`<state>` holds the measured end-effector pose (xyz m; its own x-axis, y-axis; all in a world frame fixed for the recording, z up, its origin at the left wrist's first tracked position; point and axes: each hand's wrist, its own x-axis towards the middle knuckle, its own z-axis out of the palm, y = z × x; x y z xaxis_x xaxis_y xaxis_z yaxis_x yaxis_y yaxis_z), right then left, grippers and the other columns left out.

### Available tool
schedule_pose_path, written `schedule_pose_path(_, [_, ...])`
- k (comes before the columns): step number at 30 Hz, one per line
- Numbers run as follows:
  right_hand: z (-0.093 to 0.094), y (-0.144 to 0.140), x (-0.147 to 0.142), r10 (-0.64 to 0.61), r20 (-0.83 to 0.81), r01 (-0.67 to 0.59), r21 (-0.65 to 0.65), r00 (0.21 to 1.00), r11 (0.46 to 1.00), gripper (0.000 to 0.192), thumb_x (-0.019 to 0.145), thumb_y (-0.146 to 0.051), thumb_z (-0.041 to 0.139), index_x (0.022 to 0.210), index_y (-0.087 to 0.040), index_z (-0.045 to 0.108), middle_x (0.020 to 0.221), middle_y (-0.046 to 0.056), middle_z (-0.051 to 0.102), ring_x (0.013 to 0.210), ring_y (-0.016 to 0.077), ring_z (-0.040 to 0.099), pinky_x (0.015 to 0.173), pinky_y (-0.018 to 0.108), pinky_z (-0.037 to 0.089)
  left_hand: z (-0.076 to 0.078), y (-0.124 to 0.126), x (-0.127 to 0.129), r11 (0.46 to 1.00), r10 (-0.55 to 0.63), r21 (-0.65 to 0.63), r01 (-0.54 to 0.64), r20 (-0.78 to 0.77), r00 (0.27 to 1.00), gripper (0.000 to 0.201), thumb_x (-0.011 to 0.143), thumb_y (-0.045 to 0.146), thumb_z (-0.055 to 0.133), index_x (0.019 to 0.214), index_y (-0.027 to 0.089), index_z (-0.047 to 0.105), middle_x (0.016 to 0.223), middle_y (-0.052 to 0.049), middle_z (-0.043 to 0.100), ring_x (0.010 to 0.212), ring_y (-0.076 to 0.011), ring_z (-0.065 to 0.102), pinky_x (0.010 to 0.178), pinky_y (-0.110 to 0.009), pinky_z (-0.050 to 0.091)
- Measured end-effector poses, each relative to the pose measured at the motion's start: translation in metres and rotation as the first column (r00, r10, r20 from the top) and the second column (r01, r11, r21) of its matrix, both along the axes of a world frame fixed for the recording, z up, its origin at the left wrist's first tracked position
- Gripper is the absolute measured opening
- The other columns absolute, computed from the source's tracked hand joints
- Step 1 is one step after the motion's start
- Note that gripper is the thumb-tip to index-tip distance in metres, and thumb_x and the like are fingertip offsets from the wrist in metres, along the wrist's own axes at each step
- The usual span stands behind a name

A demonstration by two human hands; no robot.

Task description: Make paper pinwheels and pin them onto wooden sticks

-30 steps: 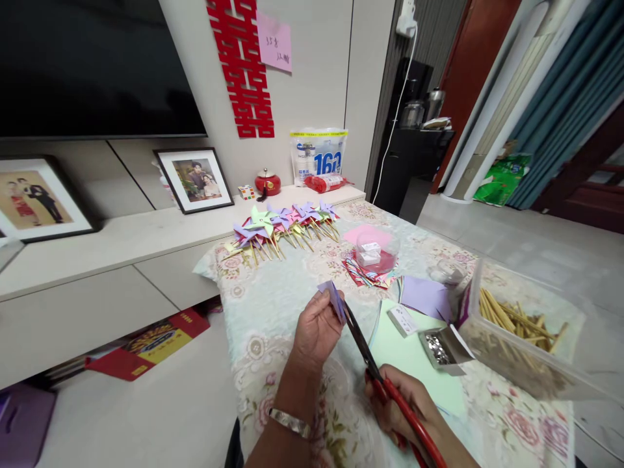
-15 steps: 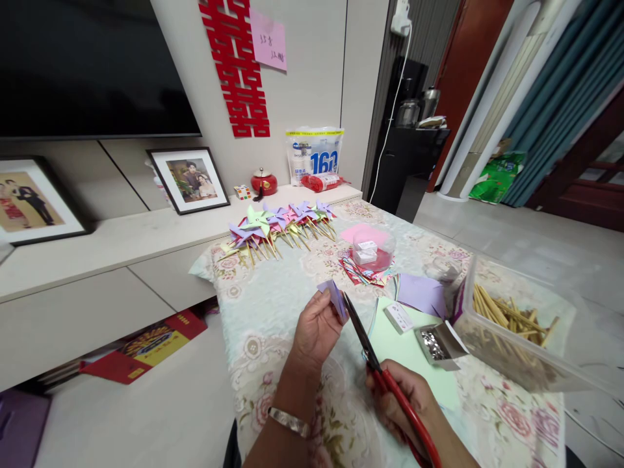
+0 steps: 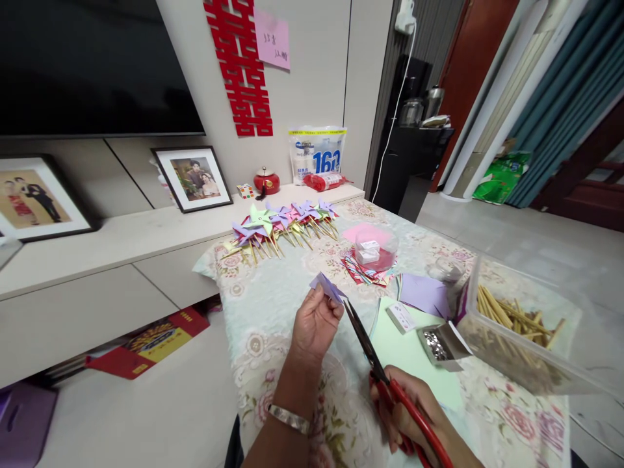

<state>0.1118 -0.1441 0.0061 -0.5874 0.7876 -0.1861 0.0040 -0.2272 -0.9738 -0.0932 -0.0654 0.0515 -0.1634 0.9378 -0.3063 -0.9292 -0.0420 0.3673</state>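
Note:
My left hand [image 3: 314, 324] pinches a small folded piece of purple paper [image 3: 325, 286] above a table with a floral cloth [image 3: 263, 312]. In my right hand [image 3: 414, 409] are red-handled scissors [image 3: 377, 370], their dark blades pointing up at the lower right edge of the paper. A silver bangle sits on my left wrist. Beneath my hands lies a pale green sheet [image 3: 414, 354].
Finished paper pinwheels [image 3: 280, 224] on sticks lie in a row at the table's far end. A clear lidded tub [image 3: 374, 250] rests on coloured paper squares, purple sheets [image 3: 424, 294] beside it. A clear box of wooden sticks [image 3: 517, 331] and an open box of pins [image 3: 439, 344] stand at right.
My left hand has lifted and turned the purple paper slightly. The scissor blades have slid back from the paper toward its lower right edge.

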Motion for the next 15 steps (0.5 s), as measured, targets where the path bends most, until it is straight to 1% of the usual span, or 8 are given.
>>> schedule_pose_path(3, [-0.005, 0.0, 0.001, 0.011, -0.006, -0.011, -0.002, 1.0, 1.0, 0.042, 0.089, -0.059, 0.061, 0.091, -0.017, 0.056, 0.063, -0.004, 0.05, 0.05, 0.008, 0.043, 0.046, 0.02, 0.033, 0.001, 0.001, -0.001, 0.999, 0.032, -0.002, -0.032, 0.017, 0.999, 0.013, 0.092, 0.008, 0.053, 0.087, 0.014, 0.063, 0.069, -0.002, 0.065, 0.05, -0.0085, 0.055, 0.047, -0.019, 0.043])
schedule_pose_path(6, [-0.006, 0.001, 0.001, 0.01, -0.004, -0.01, -0.017, 1.0, 1.0, 0.041, 0.091, -0.057, 0.06, 0.092, -0.016, 0.057, 0.06, -0.005, 0.048, 0.049, 0.0078, 0.044, 0.046, 0.02, 0.033, 0.002, 0.002, -0.001, 0.999, 0.045, -0.001, -0.045, 0.033, 0.998, 0.017, 0.094, 0.007, 0.049, 0.086, 0.013, 0.062, 0.068, -0.002, 0.065, 0.051, -0.0075, 0.056, 0.047, -0.017, 0.043])
schedule_pose_path(10, [0.001, 0.003, -0.002, 0.015, -0.002, -0.015, -0.041, 1.0, 0.999, 0.045, 0.088, -0.061, 0.062, 0.088, -0.017, 0.056, 0.057, -0.007, 0.045, 0.046, 0.0072, 0.041, 0.044, 0.019, 0.031, 0.004, 0.003, -0.001, 0.998, 0.056, -0.008, -0.055, 0.049, 0.997, 0.02, 0.095, 0.007, 0.046, 0.084, 0.013, 0.062, 0.068, -0.002, 0.065, 0.049, -0.0063, 0.055, 0.047, -0.017, 0.043])
schedule_pose_path(15, [0.01, 0.004, -0.003, 0.03, 0.014, -0.029, -0.049, 0.999, 0.998, 0.054, 0.083, -0.071, 0.061, 0.082, -0.018, 0.052, 0.058, -0.007, 0.044, 0.045, 0.0062, 0.039, 0.043, 0.019, 0.031, 0.001, 0.003, -0.001, 0.999, 0.046, 0.019, -0.047, 0.039, 0.998, 0.014, 0.094, 0.009, 0.049, 0.089, 0.013, 0.062, 0.07, -0.002, 0.066, 0.05, -0.0082, 0.056, 0.046, -0.018, 0.043])
